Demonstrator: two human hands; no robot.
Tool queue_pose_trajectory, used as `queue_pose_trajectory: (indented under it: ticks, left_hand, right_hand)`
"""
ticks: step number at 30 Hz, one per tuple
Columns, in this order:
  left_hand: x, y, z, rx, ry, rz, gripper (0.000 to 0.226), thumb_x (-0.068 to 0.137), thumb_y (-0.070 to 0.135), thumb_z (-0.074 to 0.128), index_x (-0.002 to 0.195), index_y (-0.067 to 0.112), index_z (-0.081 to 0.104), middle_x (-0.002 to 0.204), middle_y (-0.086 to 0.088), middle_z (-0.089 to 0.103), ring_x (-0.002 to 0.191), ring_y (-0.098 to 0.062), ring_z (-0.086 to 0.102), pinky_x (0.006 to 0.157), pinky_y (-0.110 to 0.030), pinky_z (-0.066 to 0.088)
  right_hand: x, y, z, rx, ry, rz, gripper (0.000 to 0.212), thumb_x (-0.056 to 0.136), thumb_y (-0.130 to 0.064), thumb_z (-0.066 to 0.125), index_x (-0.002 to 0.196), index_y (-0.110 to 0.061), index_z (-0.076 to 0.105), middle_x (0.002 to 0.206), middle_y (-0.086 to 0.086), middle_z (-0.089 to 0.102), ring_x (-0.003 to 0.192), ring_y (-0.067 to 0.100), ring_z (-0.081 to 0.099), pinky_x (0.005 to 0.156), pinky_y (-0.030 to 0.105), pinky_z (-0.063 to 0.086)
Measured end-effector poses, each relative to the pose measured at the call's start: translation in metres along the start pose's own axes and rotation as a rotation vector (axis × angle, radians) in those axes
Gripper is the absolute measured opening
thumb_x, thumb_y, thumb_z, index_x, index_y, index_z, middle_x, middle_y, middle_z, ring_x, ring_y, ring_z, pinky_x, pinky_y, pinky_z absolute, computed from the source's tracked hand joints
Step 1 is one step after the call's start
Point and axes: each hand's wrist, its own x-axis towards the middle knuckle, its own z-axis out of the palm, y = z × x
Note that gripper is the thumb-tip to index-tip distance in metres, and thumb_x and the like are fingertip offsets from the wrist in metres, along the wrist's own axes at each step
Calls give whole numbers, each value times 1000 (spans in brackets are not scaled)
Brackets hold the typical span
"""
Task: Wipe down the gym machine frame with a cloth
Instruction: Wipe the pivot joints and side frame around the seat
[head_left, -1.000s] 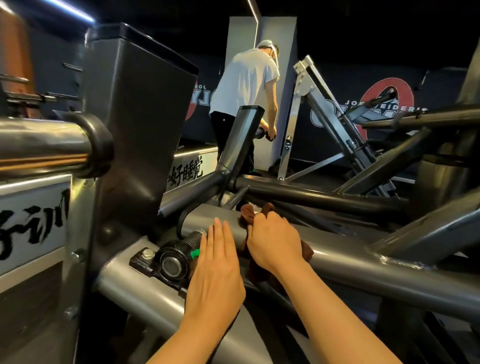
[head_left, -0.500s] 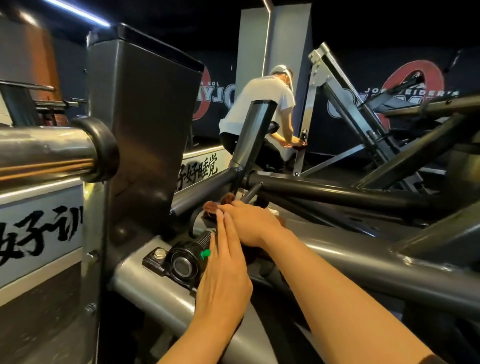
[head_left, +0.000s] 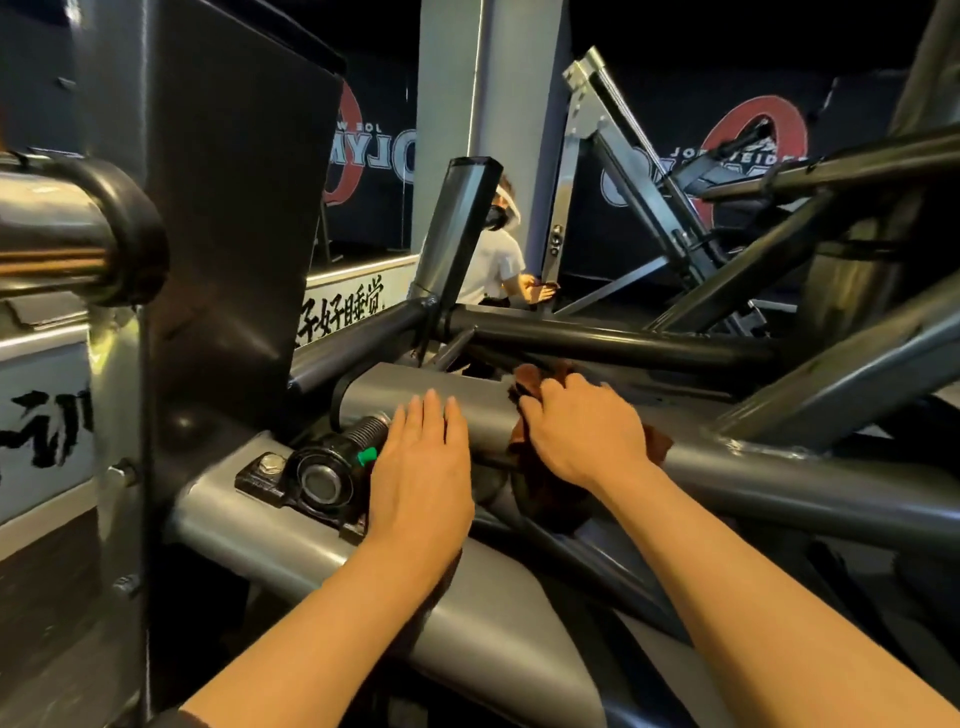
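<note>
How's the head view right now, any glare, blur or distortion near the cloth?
Head view: dim gym, bright glare on the chrome bar; wide-angle bending at the edges; the brown cloth under the right hand is slightly smeared; the left hand is sharp.

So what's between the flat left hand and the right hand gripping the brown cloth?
Head view: only a bare stretch of grey steel frame tube lies between left hand and right hand on the brown cloth.

Two hands are showing near the middle: one left hand (head_left: 421, 467) and one right hand (head_left: 582, 431). One brown cloth (head_left: 535, 382) is lying on one grey frame tube (head_left: 779, 478). One green cap (head_left: 367, 456) is sitting left of the hands. One other person (head_left: 496, 260) is crouching far behind.
</note>
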Motion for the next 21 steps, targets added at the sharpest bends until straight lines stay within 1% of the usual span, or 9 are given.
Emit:
queue_pose_trajectory:
  ticks: [2,3,4,7,8,10,12,16,21]
  left_hand:
    - [22,-7,-22,113,-7,35,43,93,19,47,136,11,46,134,-14,51,123,-30,51,89,-33,41]
    - [37,-15,-32,130,-19,49,32,94,20,48,125,14,54,121,-10,59,111,-28,58,76,-32,39]
    - [52,-24,-39,134,-41,61,26,95,20,48,119,16,57,115,-8,62,105,-28,60,71,-32,38]
    - [88,-49,-26,56,-158,138,28,101,25,41,121,13,55,124,-13,59,111,-33,57,83,-38,44]
    - [92,-53,-17,-37,-231,166,33,103,25,35,127,10,51,134,-16,53,120,-34,52,95,-41,42]
    - [98,-59,-5,-155,-310,195,42,106,23,27,142,4,39,150,-17,37,137,-29,35,110,-38,23]
    - [99,-62,2,-216,-320,212,46,107,24,25,148,5,30,157,-13,27,144,-24,24,114,-34,13]
    - [98,-65,0,-262,-291,209,50,106,24,28,152,8,22,160,-11,19,148,-21,17,117,-30,8]
    - [95,-62,-7,-349,-339,175,58,100,32,20,152,7,17,161,-11,15,149,-22,13,116,-23,1]
  right_hand:
    - [11,-17,2,-15,-57,-94,41,104,-40,29,128,-17,53,130,10,53,117,32,51,97,42,39]
    - [20,-23,3,13,-99,-118,41,104,-41,29,131,-18,51,133,10,51,119,32,51,97,43,40]
    - [30,-27,4,67,-149,-114,43,104,-43,28,135,-20,49,137,10,49,120,33,50,97,44,40]
    - [63,-31,5,205,-296,-83,49,102,-49,31,142,-24,44,145,11,45,128,33,47,103,45,37]
    - [70,-30,7,221,-320,-66,50,101,-49,32,143,-23,43,147,11,44,130,32,46,105,44,35]
    - [74,-30,8,217,-317,-46,50,101,-48,31,143,-22,42,147,12,44,130,33,46,106,45,35]
    - [68,-30,12,187,-293,-59,48,102,-46,28,139,-20,44,142,13,47,125,35,49,100,45,38]
    - [47,-26,12,173,-201,-110,43,103,-44,28,131,-19,48,129,8,51,117,28,50,92,38,39]
    - [35,-25,12,199,-143,-207,49,100,-39,38,141,-13,45,142,11,47,130,28,44,110,35,32]
